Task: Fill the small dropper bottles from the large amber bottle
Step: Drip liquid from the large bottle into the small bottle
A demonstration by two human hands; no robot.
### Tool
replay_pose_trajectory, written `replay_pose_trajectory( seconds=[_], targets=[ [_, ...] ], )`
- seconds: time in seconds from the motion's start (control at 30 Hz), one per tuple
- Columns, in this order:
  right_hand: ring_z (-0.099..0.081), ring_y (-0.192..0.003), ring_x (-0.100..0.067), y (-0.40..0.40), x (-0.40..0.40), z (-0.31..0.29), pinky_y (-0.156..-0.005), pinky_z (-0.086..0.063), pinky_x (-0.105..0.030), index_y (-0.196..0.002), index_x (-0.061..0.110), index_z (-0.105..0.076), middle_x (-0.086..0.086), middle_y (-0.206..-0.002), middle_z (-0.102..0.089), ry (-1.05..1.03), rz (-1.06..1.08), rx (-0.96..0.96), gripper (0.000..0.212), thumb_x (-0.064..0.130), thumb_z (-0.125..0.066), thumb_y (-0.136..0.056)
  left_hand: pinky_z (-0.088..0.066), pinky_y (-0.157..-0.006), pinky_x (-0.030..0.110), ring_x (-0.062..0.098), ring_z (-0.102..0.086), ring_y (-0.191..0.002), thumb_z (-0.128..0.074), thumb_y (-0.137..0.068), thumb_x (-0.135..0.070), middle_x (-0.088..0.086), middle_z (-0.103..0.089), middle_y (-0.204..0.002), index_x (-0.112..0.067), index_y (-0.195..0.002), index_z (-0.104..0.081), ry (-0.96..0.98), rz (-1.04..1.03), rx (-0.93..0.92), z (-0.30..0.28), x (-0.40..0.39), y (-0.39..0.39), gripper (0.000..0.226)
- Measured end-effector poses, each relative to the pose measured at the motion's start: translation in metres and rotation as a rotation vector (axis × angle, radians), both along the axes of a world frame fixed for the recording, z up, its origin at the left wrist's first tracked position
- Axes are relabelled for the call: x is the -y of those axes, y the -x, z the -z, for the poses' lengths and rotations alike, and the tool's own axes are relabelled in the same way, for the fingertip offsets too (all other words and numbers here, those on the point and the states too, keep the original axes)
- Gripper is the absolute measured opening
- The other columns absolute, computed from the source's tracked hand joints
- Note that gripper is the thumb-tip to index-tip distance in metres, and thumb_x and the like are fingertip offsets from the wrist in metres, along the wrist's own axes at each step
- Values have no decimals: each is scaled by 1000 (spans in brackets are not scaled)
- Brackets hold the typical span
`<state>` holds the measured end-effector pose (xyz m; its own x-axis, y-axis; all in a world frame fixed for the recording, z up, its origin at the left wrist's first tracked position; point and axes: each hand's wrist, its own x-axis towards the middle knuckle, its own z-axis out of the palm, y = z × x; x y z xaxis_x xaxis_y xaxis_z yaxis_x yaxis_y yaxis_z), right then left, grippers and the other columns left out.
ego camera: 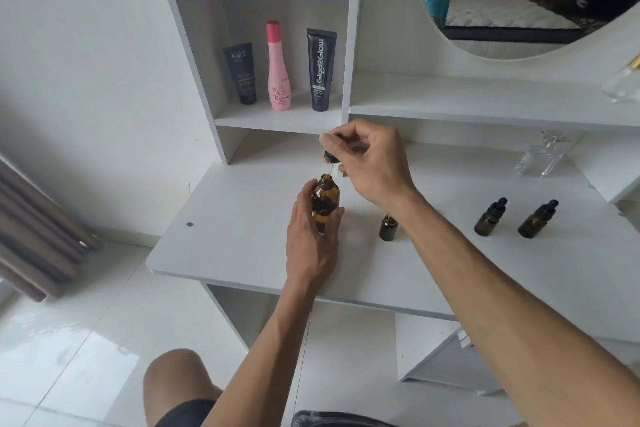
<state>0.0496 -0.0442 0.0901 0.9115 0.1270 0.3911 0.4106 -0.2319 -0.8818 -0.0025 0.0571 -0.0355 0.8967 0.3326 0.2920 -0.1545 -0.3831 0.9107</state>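
Observation:
My left hand [313, 236] grips the large amber bottle [325, 203], which stands open on the white desk [242, 236]. Just above its mouth, my right hand [370, 163] pinches a black dropper cap [329, 157]; the glass pipette points down into the bottle's neck. A small amber bottle [388, 227] without a cap stands to the right of the large one, partly behind my right forearm. Two more small dropper bottles, one [490, 217] beside the other [537, 219], stand capped farther right.
A shelf behind holds a dark Kahf tube [242, 73], a pink bottle [278, 66] and a black Glad2Glow tube [320, 69]. Clear glass perfume bottles [542, 156] stand at the back right. The desk's left edge drops to a tiled floor; a curtain hangs at the left.

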Motion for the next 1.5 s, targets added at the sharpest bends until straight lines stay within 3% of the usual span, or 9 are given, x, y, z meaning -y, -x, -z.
replay_pose_trajectory(
  seconds=[0.13,0.37,0.5,0.67,0.8,1.07,1.5],
  targets=[
    [-74,-72,-19,0,2,-8,-71,-62,-46,-84,11,-73,-1,-75,-74,-39,22,19,15,26,-76,-88,-51,-89,27,11,-66,-101,-65,-98,-30,-11,-64,-122,-39,-144,-40,7,-8,-8,0,1,0,53],
    [-76,-73,-20,5,3,-19,-73,-63,-46,-85,15,-73,-4,-78,-74,-130,22,20,9,22,-76,-89,-50,-86,23,14,-65,-101,-65,-97,-30,-9,-64,-122,-40,-143,-41,11,-3,-6,2,1,-1,53],
    [-76,-75,-24,8,6,-29,-73,-64,-44,-88,11,-71,-7,-78,-72,-224,28,3,10,19,-75,-89,-46,-82,10,13,-65,-100,-66,-97,-29,-10,-64,-119,-41,-141,-42,16,-1,-3,2,0,0,52],
    [-76,-75,-25,13,16,-38,-75,-63,-48,-86,11,-71,0,-75,-71,-303,43,20,9,18,-75,-89,-51,-88,27,16,-65,-102,-66,-97,-29,-9,-64,-120,-42,-142,-42,10,-6,-11,1,1,-1,52],
    [-76,-77,-29,18,34,-41,-72,-63,-39,-85,10,-71,2,-75,-70,-341,78,10,8,16,-74,-90,-52,-94,36,17,-64,-107,-65,-97,-30,-7,-65,-124,-43,-142,-40,-11,-12,-2,3,0,-1,53],
    [-76,-77,-26,23,81,-15,-67,-60,-28,-87,7,-72,-8,-80,-69,-266,219,-25,13,20,-73,-91,-54,-93,46,23,-67,-103,-65,-97,-31,-9,-66,-124,-44,-141,-41,-10,-17,-8,3,0,-2,53],
    [-76,-76,-21,26,94,6,-69,-62,-36,-84,18,-71,-5,-75,-71,-198,242,-41,10,24,-73,-90,-56,-89,43,22,-69,-101,-65,-97,-29,-8,-66,-123,-44,-140,-40,-20,-16,8,3,1,-1,52]
  ],
)
